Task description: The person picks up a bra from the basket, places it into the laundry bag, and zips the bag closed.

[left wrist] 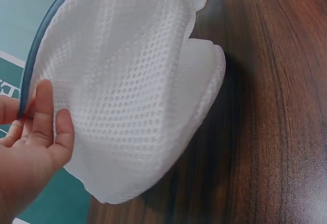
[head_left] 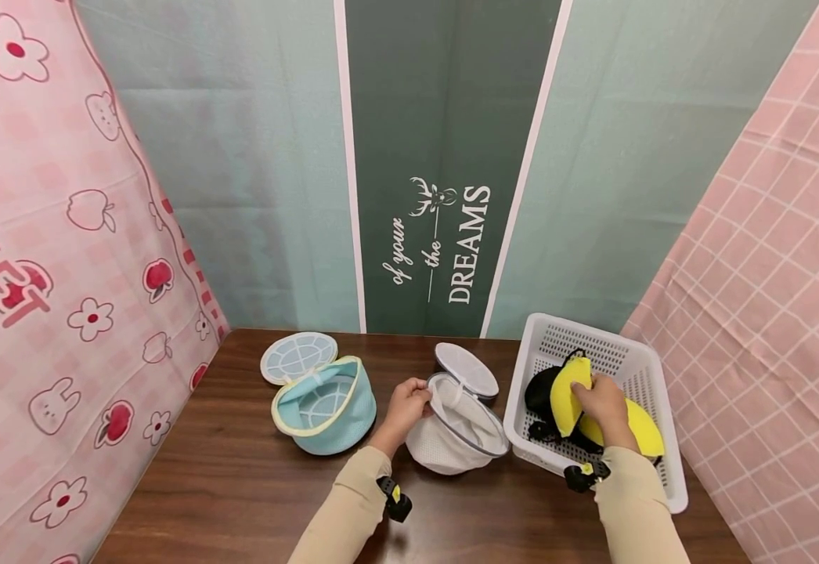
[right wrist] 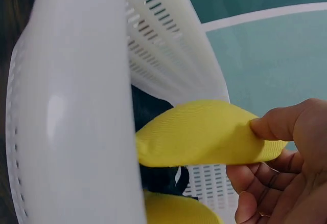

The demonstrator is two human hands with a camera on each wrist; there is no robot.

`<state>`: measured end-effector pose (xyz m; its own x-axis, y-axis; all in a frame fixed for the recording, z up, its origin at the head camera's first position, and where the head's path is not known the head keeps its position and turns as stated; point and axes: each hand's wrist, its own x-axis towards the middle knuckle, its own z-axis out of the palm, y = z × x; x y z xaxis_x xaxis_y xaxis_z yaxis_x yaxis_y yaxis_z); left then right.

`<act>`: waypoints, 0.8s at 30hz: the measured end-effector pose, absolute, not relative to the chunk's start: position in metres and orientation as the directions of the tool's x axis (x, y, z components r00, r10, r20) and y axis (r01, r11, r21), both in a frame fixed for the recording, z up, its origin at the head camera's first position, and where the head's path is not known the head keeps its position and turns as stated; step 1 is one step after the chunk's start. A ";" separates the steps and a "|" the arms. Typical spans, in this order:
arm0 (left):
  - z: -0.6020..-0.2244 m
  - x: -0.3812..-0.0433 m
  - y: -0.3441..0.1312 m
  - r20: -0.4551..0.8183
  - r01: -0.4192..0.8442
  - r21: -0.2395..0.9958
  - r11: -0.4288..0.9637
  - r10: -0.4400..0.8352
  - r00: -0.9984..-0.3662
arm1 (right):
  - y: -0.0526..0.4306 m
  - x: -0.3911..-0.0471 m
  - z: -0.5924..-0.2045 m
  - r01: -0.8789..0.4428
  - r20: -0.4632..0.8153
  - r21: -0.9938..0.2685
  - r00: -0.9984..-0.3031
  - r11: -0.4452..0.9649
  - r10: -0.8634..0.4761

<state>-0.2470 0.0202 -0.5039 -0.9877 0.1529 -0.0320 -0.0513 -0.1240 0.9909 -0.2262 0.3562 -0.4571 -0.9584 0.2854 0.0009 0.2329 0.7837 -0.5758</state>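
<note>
My left hand [head_left: 409, 407] pinches the grey zipped rim of a white mesh laundry bag [head_left: 448, 446], whose round lid [head_left: 467, 370] is flipped back. Up close in the left wrist view, the bag's honeycomb mesh side [left wrist: 127, 96] faces the camera. Over the white plastic basket [head_left: 536, 333], my right hand [head_left: 605, 403] pinches the end of a yellow curved cloth pad [head_left: 568, 395] between thumb and fingers. The right wrist view shows the ribbed pad [right wrist: 204, 134] partly behind the basket wall. Another yellow pad [head_left: 642, 429] and a black cloth item [head_left: 539, 392] lie inside the basket.
A light blue mesh laundry bag [head_left: 346, 427] with yellow trim stands on the left, its round lid [head_left: 300, 356] folded back. All stand on a dark wooden table [head_left: 240, 486]. Patterned pink cloths [head_left: 755, 313] hang at both sides, and a green curtain [head_left: 445, 102] hangs behind.
</note>
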 end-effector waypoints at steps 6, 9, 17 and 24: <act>-0.512 -0.250 0.021 -0.010 -0.046 0.976 -0.215 0.166 -0.986 | 0.363 -0.220 -0.451 0.262 -0.017 -0.583 -0.950 0.769 0.311; -0.501 -0.242 0.018 0.005 -0.042 0.970 -0.241 0.192 -0.981 | 0.367 -0.218 -0.452 0.280 -0.024 -0.571 -0.945 0.772 0.325; -0.500 -0.238 0.008 -0.044 -0.070 0.990 -0.122 0.203 -0.978 | 0.385 -0.212 -0.453 0.312 -0.011 -0.517 -0.934 0.797 0.358; -0.511 -0.246 0.005 -0.090 -0.093 0.996 -0.010 0.176 -0.980 | 0.397 -0.206 -0.451 0.451 -0.125 -0.469 -0.885 0.760 0.448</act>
